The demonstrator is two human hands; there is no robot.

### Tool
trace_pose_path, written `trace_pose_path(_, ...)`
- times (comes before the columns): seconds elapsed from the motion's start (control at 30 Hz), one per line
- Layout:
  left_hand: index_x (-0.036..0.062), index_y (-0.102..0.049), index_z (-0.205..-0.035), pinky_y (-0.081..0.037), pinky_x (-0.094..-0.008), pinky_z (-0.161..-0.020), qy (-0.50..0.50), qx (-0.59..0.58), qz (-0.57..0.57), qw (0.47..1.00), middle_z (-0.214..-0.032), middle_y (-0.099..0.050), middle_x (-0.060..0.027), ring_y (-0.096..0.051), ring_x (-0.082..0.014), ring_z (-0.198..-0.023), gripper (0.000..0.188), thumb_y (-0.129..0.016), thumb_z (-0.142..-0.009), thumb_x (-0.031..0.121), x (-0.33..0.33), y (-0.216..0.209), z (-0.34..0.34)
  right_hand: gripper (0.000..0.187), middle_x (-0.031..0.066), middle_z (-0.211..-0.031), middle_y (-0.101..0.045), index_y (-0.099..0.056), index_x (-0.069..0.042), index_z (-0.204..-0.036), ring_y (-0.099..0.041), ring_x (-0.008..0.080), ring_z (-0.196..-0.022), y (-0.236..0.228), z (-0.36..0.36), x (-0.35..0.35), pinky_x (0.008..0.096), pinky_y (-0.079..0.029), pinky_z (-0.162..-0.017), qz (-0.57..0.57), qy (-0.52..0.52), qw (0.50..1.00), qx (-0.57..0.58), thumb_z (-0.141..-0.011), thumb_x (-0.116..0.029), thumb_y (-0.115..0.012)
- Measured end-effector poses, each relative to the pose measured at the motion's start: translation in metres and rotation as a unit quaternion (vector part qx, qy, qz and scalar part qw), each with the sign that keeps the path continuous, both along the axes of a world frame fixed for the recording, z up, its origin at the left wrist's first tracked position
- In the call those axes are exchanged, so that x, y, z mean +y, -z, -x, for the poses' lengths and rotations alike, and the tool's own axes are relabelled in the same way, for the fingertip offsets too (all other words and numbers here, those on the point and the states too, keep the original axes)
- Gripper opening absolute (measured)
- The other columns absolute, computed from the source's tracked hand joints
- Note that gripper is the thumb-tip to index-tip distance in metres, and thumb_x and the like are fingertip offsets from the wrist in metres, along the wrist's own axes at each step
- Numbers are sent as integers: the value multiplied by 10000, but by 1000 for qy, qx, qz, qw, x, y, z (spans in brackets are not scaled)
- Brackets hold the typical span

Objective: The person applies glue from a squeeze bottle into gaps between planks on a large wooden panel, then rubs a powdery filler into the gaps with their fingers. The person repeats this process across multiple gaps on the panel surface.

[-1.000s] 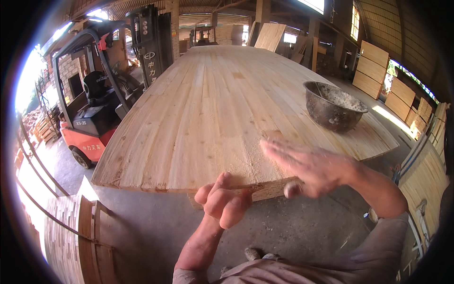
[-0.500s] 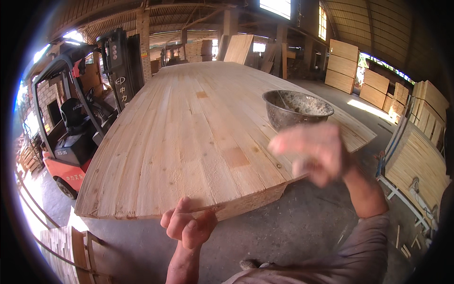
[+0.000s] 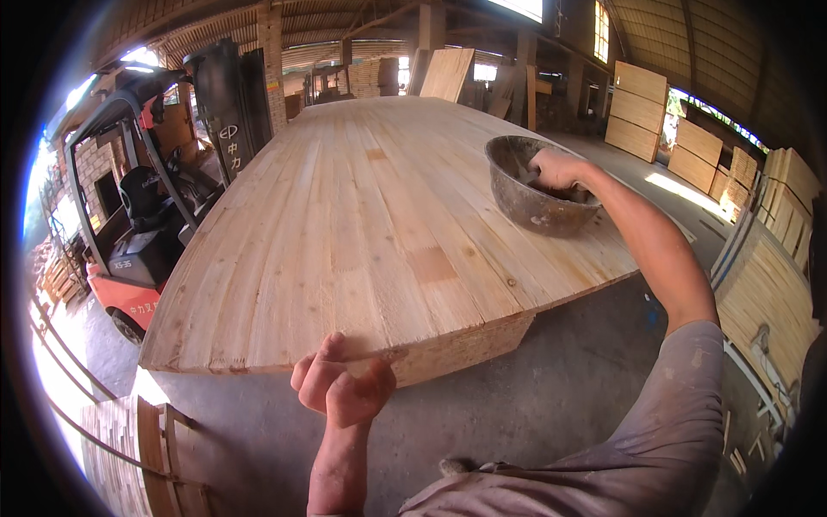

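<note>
A large pale wooden panel (image 3: pixel 345 233), made of many glued strips, stretches away in front of me. My left hand (image 3: pixel 346 386) is at its near edge with the fingers curled closed and one fingertip by the top edge; whatever they hold is hidden. On the panel's right side stands a worn, stained metal bowl (image 3: pixel 536 209). My right hand (image 3: pixel 558 169) reaches into this bowl, its fingers bent together and their tips partly hidden inside. What they grip, if anything, cannot be made out. A few darker patches (image 3: pixel 429 264) mark the panel surface.
A red and black forklift (image 3: pixel 129 233) stands to the left. Bundled wood strips (image 3: pixel 121 439) lie at the lower left. Stacked panels (image 3: pixel 637 112) stand at the far right, and more boards (image 3: pixel 762 293) rest on a frame nearer to me. Concrete floor (image 3: pixel 551 388) shows below the panel.
My right hand has moved from over the panel's near right edge, away from me and into the bowl. The bowl now tilts slightly toward me. My left hand remains at the edge.
</note>
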State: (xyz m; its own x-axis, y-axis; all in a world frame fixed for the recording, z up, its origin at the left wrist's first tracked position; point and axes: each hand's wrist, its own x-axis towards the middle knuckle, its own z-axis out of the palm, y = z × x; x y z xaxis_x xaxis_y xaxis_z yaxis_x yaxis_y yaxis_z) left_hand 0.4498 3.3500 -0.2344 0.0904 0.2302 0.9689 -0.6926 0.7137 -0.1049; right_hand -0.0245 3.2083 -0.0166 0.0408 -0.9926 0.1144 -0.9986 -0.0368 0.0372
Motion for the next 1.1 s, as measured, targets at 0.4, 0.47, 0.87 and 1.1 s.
trace_pose_path(0.4, 157, -430, -1351, -463, -349, -731, -37, 4, 3, 999, -1142, -584, -133, -667, -206, -845, 655, -712, -786, -18, 2, -5, 0, 435, 37, -1191, -669, -690, -16, -1265, -685, 189, -1043, -34, -134, 165, 334, -567, -906, 283, -342, 880, -170, -936, -230, -877)
trace_pose_path(0.47, 167, -426, -1375, -466, -350, -734, -34, 3, 6, 999, -1167, -591, -137, -664, -206, -852, 658, -751, -821, 27, 1, -6, 0, 434, 102, -1152, -762, -763, -66, -1222, -755, 282, -1069, -11, -159, 182, 379, -601, -891, 312, -351, 880, -71, -815, -63, -911)
trace_pose_path(0.87, 186, -449, -1275, -425, -321, -791, 8, 10, -11, 1000, -869, -547, 0, -700, -215, -857, 616, -882, -858, 54, 5, -9, 0, 453, 122, -1082, -720, -742, -29, -1151, -729, 339, -1021, 12, -204, 182, 447, -631, -847, 296, -451, 842, 23, -729, 78, -865)
trace_pose_path(1.1, 199, -442, -1311, -437, -306, -765, 4, 11, -9, 1000, -890, -537, 0, -665, -201, -851, 658, -891, -855, 47, 4, -11, 0, 366, 107, -1071, -732, -761, -21, -1114, -733, 326, -1035, 8, -213, 180, 431, -640, -841, 317, -460, 827, 64, -765, 86, -789)
